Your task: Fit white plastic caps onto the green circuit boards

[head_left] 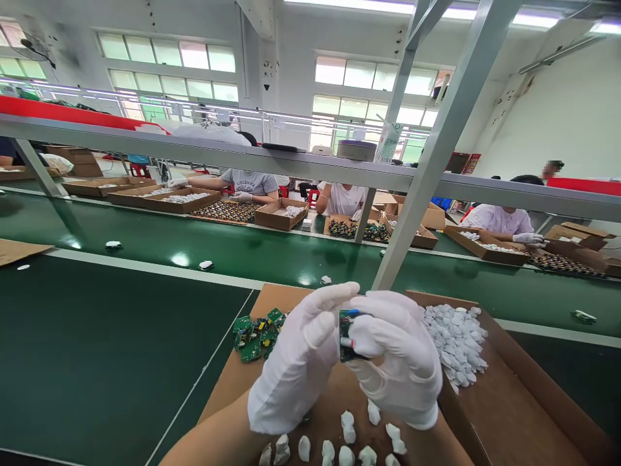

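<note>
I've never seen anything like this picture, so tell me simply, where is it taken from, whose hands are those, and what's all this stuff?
It's one view, from a camera worn on a person's head, looking forward and down. There's no machine arm: the left hand and right hand are the person's own, in white gloves. Between them they hold a small circuit board. Below lies a cardboard sheet, with a heap of green boards on its left and white lumps near the person. On the right, a cardboard box holds a pile of similar white pieces. Beyond is a long green surface, with other people seated across it.
</note>
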A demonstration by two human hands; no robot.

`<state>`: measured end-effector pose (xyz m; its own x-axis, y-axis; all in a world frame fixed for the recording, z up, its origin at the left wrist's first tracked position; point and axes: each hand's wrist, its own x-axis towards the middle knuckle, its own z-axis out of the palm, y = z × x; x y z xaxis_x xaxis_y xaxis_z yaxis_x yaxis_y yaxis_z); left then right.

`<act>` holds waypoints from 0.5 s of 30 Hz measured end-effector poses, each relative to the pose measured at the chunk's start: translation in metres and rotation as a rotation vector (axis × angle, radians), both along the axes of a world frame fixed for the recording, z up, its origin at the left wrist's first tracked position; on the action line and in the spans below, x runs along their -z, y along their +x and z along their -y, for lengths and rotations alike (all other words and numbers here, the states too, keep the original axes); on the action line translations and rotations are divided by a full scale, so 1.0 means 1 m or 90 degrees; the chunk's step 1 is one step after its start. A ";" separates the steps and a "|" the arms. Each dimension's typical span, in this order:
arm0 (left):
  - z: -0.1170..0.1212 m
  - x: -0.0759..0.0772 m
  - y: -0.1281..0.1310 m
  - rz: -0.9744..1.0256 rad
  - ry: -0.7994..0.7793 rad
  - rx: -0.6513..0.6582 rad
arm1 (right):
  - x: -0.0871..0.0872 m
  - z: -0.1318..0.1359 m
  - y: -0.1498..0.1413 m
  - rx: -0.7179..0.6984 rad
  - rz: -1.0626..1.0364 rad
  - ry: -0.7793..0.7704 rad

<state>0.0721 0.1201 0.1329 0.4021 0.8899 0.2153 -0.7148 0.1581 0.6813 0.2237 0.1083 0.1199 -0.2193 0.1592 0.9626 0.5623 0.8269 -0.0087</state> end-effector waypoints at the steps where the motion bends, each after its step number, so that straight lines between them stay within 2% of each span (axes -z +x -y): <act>1: -0.005 0.000 0.000 -0.005 -0.001 0.014 | -0.001 0.002 0.003 -0.021 -0.004 -0.007; 3: -0.015 0.000 -0.001 -0.042 -0.003 0.054 | -0.004 0.006 0.008 -0.039 0.012 -0.050; 6: -0.023 0.001 -0.009 -0.121 0.021 0.127 | -0.012 0.010 0.013 -0.009 0.114 -0.112; 10: -0.019 0.000 -0.021 -0.208 0.098 0.178 | -0.020 0.010 0.012 0.017 0.168 -0.145; 15: -0.014 -0.006 -0.026 -0.286 0.192 0.210 | -0.019 0.008 0.010 -0.041 0.185 -0.200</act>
<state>0.0458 0.1341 0.1386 0.7542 0.6306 0.1833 -0.2952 0.0762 0.9524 0.2335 0.1002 0.1386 -0.4927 0.4124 0.7663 0.5263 0.8425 -0.1150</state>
